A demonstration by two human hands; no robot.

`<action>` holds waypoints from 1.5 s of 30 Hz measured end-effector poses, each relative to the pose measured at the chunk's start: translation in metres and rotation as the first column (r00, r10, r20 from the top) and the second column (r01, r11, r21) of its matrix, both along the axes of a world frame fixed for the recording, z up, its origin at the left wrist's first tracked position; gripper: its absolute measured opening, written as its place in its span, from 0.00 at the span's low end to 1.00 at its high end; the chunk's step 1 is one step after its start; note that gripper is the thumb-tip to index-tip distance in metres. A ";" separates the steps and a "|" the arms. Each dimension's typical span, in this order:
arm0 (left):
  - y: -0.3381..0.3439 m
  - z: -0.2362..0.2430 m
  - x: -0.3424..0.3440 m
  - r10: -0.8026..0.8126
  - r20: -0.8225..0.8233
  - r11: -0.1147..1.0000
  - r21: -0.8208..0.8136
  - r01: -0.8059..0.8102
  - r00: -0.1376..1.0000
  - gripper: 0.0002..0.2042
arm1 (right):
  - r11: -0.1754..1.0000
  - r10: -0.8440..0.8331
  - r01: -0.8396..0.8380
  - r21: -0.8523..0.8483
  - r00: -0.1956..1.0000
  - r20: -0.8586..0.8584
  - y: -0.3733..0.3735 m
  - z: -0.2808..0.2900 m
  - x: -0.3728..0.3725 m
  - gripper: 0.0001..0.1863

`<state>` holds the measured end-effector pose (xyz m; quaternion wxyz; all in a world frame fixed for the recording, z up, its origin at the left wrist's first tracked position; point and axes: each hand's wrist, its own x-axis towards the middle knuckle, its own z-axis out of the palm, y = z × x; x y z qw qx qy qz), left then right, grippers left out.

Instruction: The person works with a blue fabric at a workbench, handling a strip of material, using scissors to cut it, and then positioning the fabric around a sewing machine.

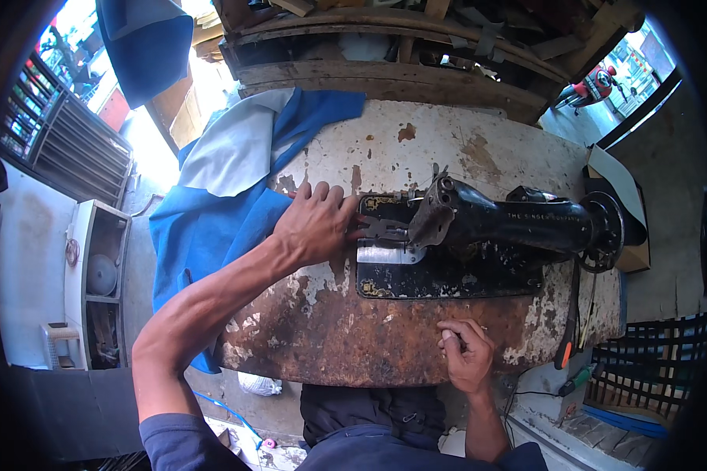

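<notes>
While the left hand [318, 224] sits close to the centre of the view, just toward ten o'clock, its fingers are wrapped firmly around what look like pliers [385, 229], the grip mostly hidden under the knuckles. Their dark head points toward three o'clock, at the needle end of an old black sewing machine [495, 228], probably held so flat because the space beneath that end is narrow. Whether the tool's jaws have closed on any part cannot be told. The machine stretches from the centre to three o'clock, its handwheel [605, 228] at the far end, so the needle end faces the left hand. At between four and five o'clock, the right hand [467, 353] is loosely curled above the near edge of the worn, rust-brown desk [346, 337], thumb close to the fingers; whether it pinches something small is unclear. It stands apart from the machine, perhaps because one hand suffices for reaching in. Blue cloth [220, 228] lies bunched at nine to ten o'clock, spilling over the desk's edge, which leaves the machine's black bed [440, 279] uncovered, likely for easier access.
</notes>
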<state>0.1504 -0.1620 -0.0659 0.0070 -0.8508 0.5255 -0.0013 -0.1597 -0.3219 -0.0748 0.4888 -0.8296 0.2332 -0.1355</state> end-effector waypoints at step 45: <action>-0.123 -0.038 -0.181 0.372 -0.324 0.831 -0.301 -0.467 0.870 0.32 | 0.534 -0.765 0.354 -0.768 0.589 -0.260 -0.319 0.033 -0.148 0.27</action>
